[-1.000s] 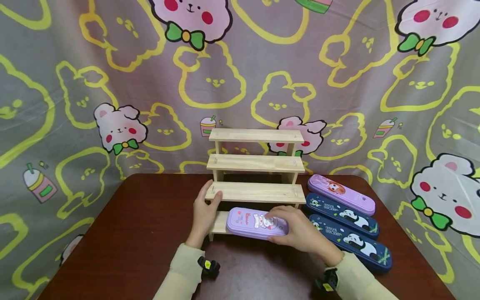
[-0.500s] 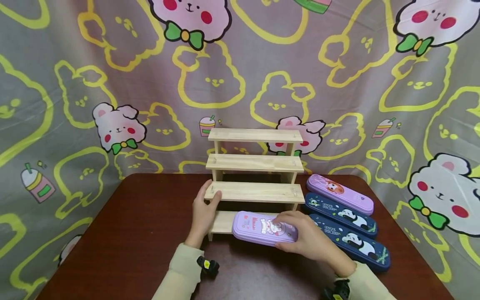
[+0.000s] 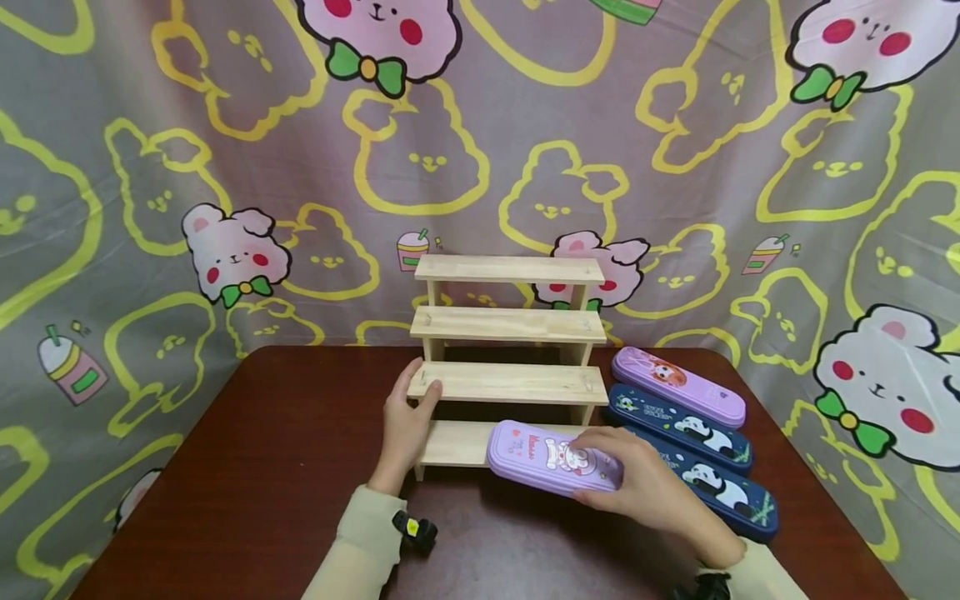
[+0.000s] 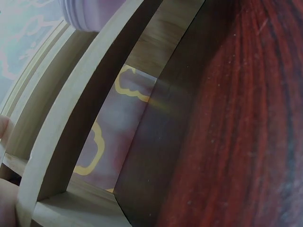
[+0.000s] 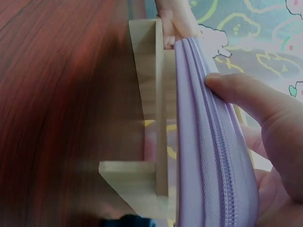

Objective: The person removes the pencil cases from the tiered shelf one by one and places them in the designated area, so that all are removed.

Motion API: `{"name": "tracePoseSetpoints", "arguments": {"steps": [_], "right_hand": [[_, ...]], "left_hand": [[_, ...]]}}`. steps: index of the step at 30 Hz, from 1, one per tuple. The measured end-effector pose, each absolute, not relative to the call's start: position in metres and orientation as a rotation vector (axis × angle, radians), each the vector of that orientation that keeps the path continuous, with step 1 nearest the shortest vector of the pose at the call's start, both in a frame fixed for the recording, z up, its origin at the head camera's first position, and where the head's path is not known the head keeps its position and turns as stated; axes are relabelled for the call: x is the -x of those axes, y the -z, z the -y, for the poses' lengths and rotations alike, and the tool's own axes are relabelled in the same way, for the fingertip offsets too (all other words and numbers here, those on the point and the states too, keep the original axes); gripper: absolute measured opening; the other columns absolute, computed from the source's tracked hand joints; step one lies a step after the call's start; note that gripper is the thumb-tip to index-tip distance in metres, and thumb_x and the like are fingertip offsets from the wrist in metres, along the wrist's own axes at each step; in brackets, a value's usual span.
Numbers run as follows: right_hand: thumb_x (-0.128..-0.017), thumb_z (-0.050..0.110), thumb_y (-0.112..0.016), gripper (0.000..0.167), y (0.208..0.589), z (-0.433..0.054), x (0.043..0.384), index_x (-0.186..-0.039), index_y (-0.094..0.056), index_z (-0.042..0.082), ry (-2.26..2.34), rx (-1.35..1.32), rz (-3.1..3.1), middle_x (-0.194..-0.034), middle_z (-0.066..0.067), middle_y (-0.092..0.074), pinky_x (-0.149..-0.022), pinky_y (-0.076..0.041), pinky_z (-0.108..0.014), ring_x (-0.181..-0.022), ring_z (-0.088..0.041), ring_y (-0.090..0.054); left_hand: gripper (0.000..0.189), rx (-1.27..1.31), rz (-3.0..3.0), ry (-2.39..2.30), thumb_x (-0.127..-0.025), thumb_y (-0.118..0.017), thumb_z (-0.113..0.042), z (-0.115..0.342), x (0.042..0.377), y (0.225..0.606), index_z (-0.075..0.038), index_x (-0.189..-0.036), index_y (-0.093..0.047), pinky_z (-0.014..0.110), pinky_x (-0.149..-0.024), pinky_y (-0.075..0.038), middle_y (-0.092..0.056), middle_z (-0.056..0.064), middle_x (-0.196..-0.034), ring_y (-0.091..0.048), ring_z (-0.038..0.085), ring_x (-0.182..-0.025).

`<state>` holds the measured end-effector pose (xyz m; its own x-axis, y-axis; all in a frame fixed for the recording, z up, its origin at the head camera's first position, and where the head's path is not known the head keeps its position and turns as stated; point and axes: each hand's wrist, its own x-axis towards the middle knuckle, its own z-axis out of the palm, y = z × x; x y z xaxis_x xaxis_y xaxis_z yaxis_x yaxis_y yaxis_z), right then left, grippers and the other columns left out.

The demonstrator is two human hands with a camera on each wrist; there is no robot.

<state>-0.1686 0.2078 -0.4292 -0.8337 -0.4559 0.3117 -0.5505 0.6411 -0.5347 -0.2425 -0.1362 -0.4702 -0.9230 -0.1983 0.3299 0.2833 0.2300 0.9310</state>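
Observation:
My right hand [image 3: 648, 483] grips a lilac zippered pencil case [image 3: 528, 457] with a cartoon rabbit on its lid. In the right wrist view the thumb presses near the zipper [image 5: 220, 161]. The case is over the front right part of the lowest step of a pale wooden tiered display stand [image 3: 510, 383]; whether it touches the step I cannot tell. At the stand's left end, my left hand [image 3: 405, 429] holds the second-lowest step, thumb on top. Only bits of that hand show at the edge of the left wrist view, where the lilac case [image 4: 92, 14] shows above a step.
Right of the stand, a pink-purple pencil case [image 3: 678, 386] and two navy panda pencil cases [image 3: 693, 427] lie side by side; the nearer navy one is partly behind my right hand. The dark red-brown table [image 3: 300, 467] meets a cartoon-print cloth [image 3: 247, 167] at the back.
My right hand has slid the lilac pencil case to the right and slightly toward me along the lowest step, baring more of its left end. The left hand keeps its place on the stand.

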Motion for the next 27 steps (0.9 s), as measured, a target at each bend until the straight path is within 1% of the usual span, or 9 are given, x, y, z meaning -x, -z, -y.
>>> {"name": "tracePoseSetpoints", "arguments": {"steps": [7,12,19,23,27], "right_hand": [[-0.069,0.047,-0.089,0.054,0.425,-0.226,0.165,-0.117,-0.069,0.032,-0.924,-0.786,2.72,-0.121,0.013,-0.062,-0.089,-0.05,-0.048,-0.106,-0.012,-0.056],[-0.069,0.048,-0.088,0.055,0.425,-0.241,0.161,-0.117,-0.069,0.031,-0.884,-0.755,2.715,-0.119,0.014,-0.062,-0.088,-0.051,-0.045,-0.104,-0.011,-0.057],[-0.071,0.047,-0.088,0.054,0.423,-0.259,0.152,-0.118,-0.068,0.03,-0.868,-0.723,2.725,-0.116,0.015,-0.063,-0.084,-0.052,-0.036,-0.1,-0.01,-0.058],[-0.071,0.047,-0.088,0.055,0.423,-0.269,0.145,-0.119,-0.067,0.031,-0.853,-0.692,2.739,-0.115,0.016,-0.063,-0.083,-0.052,-0.033,-0.099,-0.009,-0.057],[-0.069,0.048,-0.088,0.056,0.423,-0.276,0.14,-0.119,-0.067,0.031,-0.826,-0.672,2.766,-0.113,0.017,-0.063,-0.081,-0.051,-0.032,-0.097,-0.009,-0.057]], "left_hand": [[0.057,0.102,2.132,1.745,-0.097,-0.064,-0.038,0.136,0.243,0.471,-0.02,-0.148,-0.046,0.045,-0.113,-0.029,-0.044,0.004,-0.15,-0.034,0.016,-0.14],[0.057,0.106,2.141,1.744,-0.097,-0.063,-0.039,0.137,0.243,0.47,-0.021,-0.148,-0.045,0.046,-0.113,-0.029,-0.043,0.004,-0.151,-0.033,0.016,-0.14],[0.057,0.103,2.14,1.746,-0.097,-0.063,-0.039,0.137,0.243,0.469,-0.021,-0.148,-0.045,0.045,-0.113,-0.029,-0.043,0.002,-0.151,-0.033,0.016,-0.14],[0.057,0.089,2.146,1.748,-0.097,-0.063,-0.038,0.137,0.242,0.469,-0.021,-0.148,-0.045,0.045,-0.113,-0.029,-0.044,0.001,-0.15,-0.033,0.015,-0.14],[0.057,0.082,2.139,1.766,-0.097,-0.064,-0.039,0.136,0.242,0.47,-0.022,-0.148,-0.045,0.044,-0.113,-0.029,-0.044,-0.004,-0.149,-0.032,0.015,-0.14]]}}
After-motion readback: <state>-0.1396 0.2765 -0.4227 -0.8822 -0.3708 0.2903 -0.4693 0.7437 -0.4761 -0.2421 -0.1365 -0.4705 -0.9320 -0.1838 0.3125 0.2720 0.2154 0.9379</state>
